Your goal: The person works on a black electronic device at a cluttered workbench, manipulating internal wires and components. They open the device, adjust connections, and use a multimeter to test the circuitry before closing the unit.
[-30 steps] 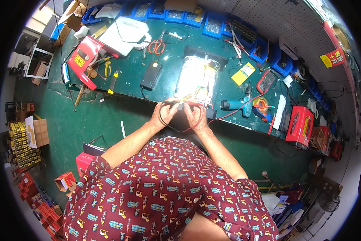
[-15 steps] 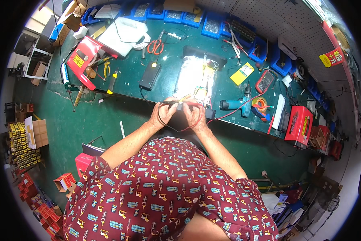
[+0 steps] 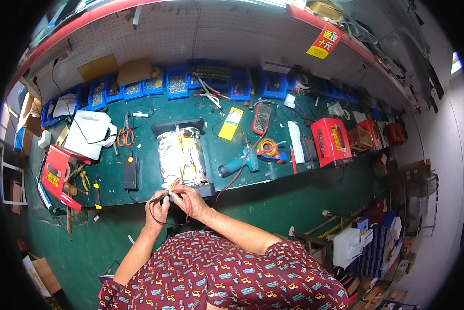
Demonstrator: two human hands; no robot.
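My left hand [image 3: 158, 209] is closed around a black test probe [image 3: 161, 198]. The fingers of my right hand [image 3: 191, 203] pinch a red test probe [image 3: 180, 191]. Both probes point inward, meeting close to the thin yellow wires [image 3: 174, 183] at the near end of an opened device [image 3: 167, 155] wrapped in silver foil. Whether the tips touch metal is too small to tell. A red and a black lead loop below my hands. The red lead [image 3: 238, 173] runs across the bench to a red multimeter [image 3: 261, 119].
Right of the device lie a teal cordless drill [image 3: 239, 164], a tape roll [image 3: 267, 147] and a yellow card [image 3: 231, 124]. A black power adapter [image 3: 131, 173] and orange-handled scissors [image 3: 125, 136] lie left. Blue parts bins [image 3: 177, 87] line the back; a red machine [image 3: 331, 142] stands right.
The view has swung right and up, so the bench sits further left and more of the back wall shows. Both hands stay together at the device's near end, still gripping the probes.
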